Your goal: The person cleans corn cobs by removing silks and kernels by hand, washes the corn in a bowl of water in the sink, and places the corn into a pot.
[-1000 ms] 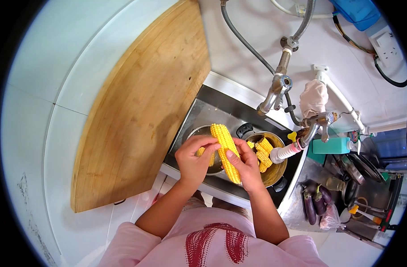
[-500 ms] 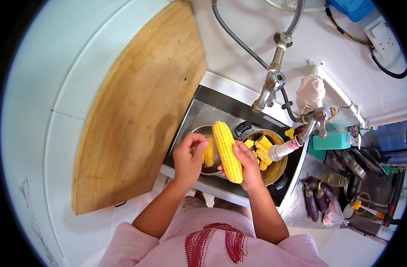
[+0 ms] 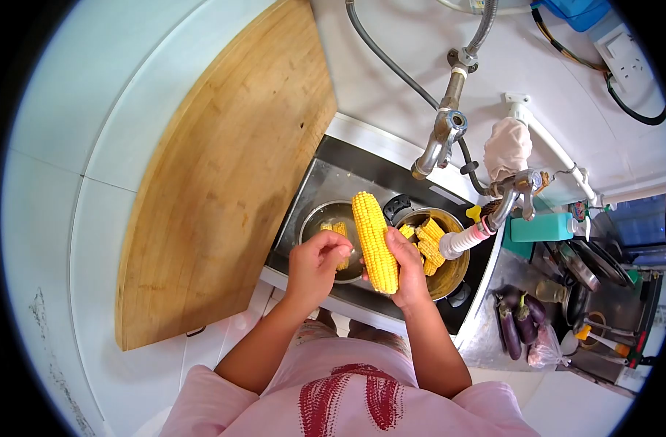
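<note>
My right hand (image 3: 409, 269) is wrapped round a peeled yellow corn cob (image 3: 375, 244), held upright over the sink (image 3: 326, 178). To its left, my left hand (image 3: 315, 264) is apart from the cob, thumb and fingertips pinched together; whatever is between them, if anything, is too small to make out. Beneath and behind that hand, a round bowl (image 3: 309, 222) in the sink holds corn (image 3: 341, 230), partly hidden. Right of the held cob stands a metal pot (image 3: 460, 273) with black handles, containing several pieces of corn (image 3: 429, 240).
A big wooden board (image 3: 224, 175) lies left of the sink. Two taps (image 3: 441, 142) reach over it, the right one (image 3: 519, 191) with a ribbed white hose (image 3: 460, 242) above the pot. Farther right are eggplants (image 3: 509, 331), a teal bottle (image 3: 541, 227) and pans (image 3: 579, 266).
Both hands were on the cob a second ago. My left hand has come off it to the left, while my right hand keeps hold. The view has shifted slightly.
</note>
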Demonstrator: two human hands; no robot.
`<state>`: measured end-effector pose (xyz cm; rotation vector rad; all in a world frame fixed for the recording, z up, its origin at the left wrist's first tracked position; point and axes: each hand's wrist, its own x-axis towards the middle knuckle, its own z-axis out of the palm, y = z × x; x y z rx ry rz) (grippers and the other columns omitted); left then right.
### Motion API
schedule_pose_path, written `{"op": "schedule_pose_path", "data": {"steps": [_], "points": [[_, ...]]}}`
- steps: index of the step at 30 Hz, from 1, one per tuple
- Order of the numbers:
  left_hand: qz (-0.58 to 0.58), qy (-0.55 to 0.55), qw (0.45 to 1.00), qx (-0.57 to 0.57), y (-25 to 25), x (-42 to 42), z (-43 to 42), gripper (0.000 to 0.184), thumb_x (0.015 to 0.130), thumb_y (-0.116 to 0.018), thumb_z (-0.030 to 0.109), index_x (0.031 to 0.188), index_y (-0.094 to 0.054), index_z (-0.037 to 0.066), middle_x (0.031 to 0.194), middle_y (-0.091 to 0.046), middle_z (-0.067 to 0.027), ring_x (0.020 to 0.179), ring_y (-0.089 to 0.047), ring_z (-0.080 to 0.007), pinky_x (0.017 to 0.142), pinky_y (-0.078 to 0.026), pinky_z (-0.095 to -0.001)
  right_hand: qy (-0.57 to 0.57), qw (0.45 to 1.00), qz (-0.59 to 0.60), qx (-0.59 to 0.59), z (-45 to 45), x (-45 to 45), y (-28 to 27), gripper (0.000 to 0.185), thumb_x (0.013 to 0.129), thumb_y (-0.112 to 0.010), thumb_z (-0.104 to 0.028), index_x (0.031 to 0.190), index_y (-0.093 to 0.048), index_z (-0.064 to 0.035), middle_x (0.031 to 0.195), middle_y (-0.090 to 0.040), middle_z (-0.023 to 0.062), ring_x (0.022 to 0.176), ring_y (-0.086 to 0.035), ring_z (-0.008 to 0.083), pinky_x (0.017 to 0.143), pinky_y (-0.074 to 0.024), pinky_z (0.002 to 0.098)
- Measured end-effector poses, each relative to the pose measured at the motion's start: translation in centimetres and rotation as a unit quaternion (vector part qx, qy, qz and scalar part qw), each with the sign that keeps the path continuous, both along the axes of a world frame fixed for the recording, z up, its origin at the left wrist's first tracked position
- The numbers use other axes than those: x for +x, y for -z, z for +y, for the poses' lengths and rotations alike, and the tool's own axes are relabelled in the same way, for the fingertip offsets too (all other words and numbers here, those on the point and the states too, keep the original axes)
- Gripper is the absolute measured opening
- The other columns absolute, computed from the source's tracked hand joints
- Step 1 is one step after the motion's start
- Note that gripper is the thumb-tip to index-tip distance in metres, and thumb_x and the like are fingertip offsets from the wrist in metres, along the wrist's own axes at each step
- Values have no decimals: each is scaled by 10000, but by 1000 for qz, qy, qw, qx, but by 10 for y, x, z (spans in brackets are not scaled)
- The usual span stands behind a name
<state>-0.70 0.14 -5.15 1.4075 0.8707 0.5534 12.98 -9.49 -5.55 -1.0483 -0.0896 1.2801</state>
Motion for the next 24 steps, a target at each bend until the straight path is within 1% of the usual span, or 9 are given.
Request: {"op": "schedule_pose_path", "data": {"steps": [4,6,7,9,10,12,19,21,24], "points": [[-21,-16,1000,-11,-7,1,-5,41,848,-592,-24,882,-616,-28,787,-626,-20,720,-567,-66,676,-472,-216,22,999,26,-5,1,-2,-5,426,938,-495,-315,1221,-437,-2,1023,-598,140,777,-646,222,608,-558,340],[-38,-19,999,9,-8,2,-9,77,822,-623,-34,892,-651,-22,776,-639,-37,711,-579,-87,662,-478,-229,6,998,54,42,1,-2,-1,418,936,-495,-286,1254,-412,-28,1073,-590,156,882,-637,236,744,-541,355],[-38,-18,999,9,-10,1,-9,77,822,-623,-34,892,-651,-22,776,-639,-37,711,-579,-87,662,-478,-229,8,998,53,42,2,-2,0,418,936,-495,-286,1254,-412,-28,1073,-590,156,882,-637,236,744,-541,355],[-33,37,968,248,-13,-1,-8,133,756,-692,-27,883,-697,12,782,-650,-56,702,-597,-133,644,-484,-251,26,998,49,28,5,-4,1,399,937,-511,-257,1261,-411,-46,1112,-579,156,1003,-599,236,865,-492,344],[-33,37,967,248,-14,-1,-8,133,756,-692,-27,883,-697,12,782,-650,-56,702,-597,-133,644,-484,-251,27,998,49,28,6,-5,-2,399,937,-511,-257,1261,-411,-46,1112,-579,156,1003,-599,236,865,-492,344],[-43,81,948,306,-15,2,-6,151,701,-712,-9,838,-709,53,780,-652,-58,694,-618,-214,635,-497,-295,9,998,57,26,7,-6,-11,362,943,-520,-188,1257,-407,-48,1148,-552,115,1048,-555,184,886,-449,281],[-87,122,920,361,-10,5,9,167,650,-729,-20,790,-687,60,782,-621,-51,706,-584,-200,608,-471,-299,-11,999,31,27,7,-6,-14,379,944,-540,-212,1258,-405,-49,1105,-553,99,997,-561,167,863,-460,283],[-56,187,884,425,-18,9,13,162,673,-698,-34,788,-615,45,800,-594,-50,716,-569,-226,619,-472,-311,-35,999,25,17,6,-5,-10,394,944,-539,-234,1267,-402,-54,1082,-555,88,967,-566,158,821,-480,279],[-52,189,882,429,-19,8,13,175,712,-652,-71,818,-564,36,807,-576,-55,719,-558,-228,631,-474,-317,-47,997,64,6,4,-4,-14,405,945,-534,-253,1273,-402,-56,1093,-563,87,966,-577,159,776,-497,272]]}}
